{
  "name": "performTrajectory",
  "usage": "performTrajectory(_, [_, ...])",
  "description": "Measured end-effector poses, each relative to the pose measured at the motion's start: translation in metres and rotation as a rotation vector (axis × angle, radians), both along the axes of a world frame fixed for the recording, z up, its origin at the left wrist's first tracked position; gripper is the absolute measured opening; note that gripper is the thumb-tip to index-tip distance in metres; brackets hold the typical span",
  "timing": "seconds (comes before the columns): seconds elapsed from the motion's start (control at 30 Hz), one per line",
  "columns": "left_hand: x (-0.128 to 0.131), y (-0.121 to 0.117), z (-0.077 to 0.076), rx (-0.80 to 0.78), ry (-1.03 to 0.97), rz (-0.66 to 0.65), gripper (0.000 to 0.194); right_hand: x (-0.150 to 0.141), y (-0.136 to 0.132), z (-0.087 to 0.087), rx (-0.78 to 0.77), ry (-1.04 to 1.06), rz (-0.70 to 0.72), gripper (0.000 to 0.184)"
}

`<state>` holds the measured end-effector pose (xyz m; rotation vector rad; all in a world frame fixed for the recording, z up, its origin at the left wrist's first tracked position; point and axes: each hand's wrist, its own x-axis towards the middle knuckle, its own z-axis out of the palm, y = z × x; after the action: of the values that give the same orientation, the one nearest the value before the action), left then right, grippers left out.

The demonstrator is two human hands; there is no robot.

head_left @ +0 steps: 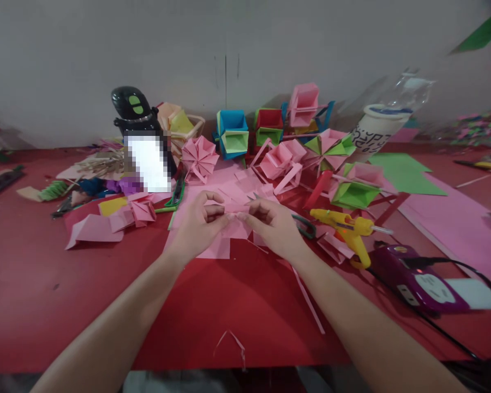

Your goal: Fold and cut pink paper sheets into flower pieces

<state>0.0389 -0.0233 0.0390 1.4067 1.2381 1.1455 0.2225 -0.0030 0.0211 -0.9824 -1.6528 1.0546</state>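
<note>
A small piece of pink paper (236, 209) is pinched between my two hands, above several pink sheets (215, 249) on the red table. My left hand (202, 221) grips its left end between thumb and fingers. On the other end, my right hand (272, 222) closes with thumb and forefinger. The thumbs almost meet at the paper's lower edge. Scissors (305, 225) lie partly hidden behind my right hand, their dark green handle showing. Just right of that hand rests a yellow glue gun (347, 226).
Folded paper baskets (233, 134) in several colours stand along the wall. A black bottle (133, 109) is at the back left, a patterned white cup (378, 131) at the back right. A purple power socket box (419, 281) with a black cable sits at the right, near large pink sheets (454, 224).
</note>
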Motion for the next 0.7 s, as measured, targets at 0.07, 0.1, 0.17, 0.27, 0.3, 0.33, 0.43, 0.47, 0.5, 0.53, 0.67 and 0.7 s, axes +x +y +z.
performTrajectory(0.07, [0.000, 0.000, -0.001, 0.011, 0.007, -0.001, 0.030, 0.000, 0.000, -0.002, 0.012, 0.009, 0.002, 0.028])
performTrajectory(0.1, [0.000, 0.001, -0.002, 0.015, 0.010, -0.001, 0.029, 0.000, 0.000, -0.003, 0.019, 0.012, 0.000, 0.027])
performTrajectory(0.17, [0.000, 0.001, -0.003, 0.012, 0.017, 0.003, 0.029, 0.000, 0.000, -0.006, 0.035, 0.017, -0.008, 0.027])
performTrajectory(0.27, [-0.001, 0.001, -0.002, -0.014, 0.030, 0.009, 0.029, 0.000, 0.001, -0.007, 0.047, 0.023, -0.006, 0.028])
performTrajectory(0.3, [-0.002, 0.001, -0.002, -0.025, 0.029, 0.005, 0.029, 0.000, 0.001, -0.006, 0.049, 0.021, -0.004, 0.028])
performTrajectory(0.33, [-0.003, 0.001, -0.002, -0.037, 0.025, -0.002, 0.030, 0.000, 0.001, -0.006, 0.049, 0.020, 0.000, 0.028])
performTrajectory(0.43, [-0.006, 0.002, 0.000, -0.061, 0.015, -0.027, 0.032, 0.001, 0.000, -0.002, 0.041, 0.018, 0.009, 0.028])
performTrajectory(0.47, [-0.008, 0.003, 0.001, -0.065, 0.022, -0.033, 0.033, 0.001, 0.000, -0.001, 0.038, 0.016, 0.009, 0.028])
performTrajectory(0.5, [-0.009, 0.003, 0.001, -0.068, 0.033, -0.039, 0.033, 0.001, 0.000, 0.000, 0.035, 0.012, 0.007, 0.027])
performTrajectory(0.53, [-0.010, 0.003, 0.002, -0.070, 0.042, -0.045, 0.033, 0.001, 0.000, 0.001, 0.034, 0.006, 0.005, 0.027])
performTrajectory(0.67, [-0.012, 0.003, 0.003, -0.056, 0.044, -0.065, 0.029, 0.004, 0.002, 0.000, 0.042, -0.028, 0.001, 0.023])
performTrajectory(0.7, [-0.012, 0.003, 0.002, -0.040, 0.050, -0.059, 0.028, 0.004, 0.003, 0.000, 0.046, -0.034, -0.005, 0.022])
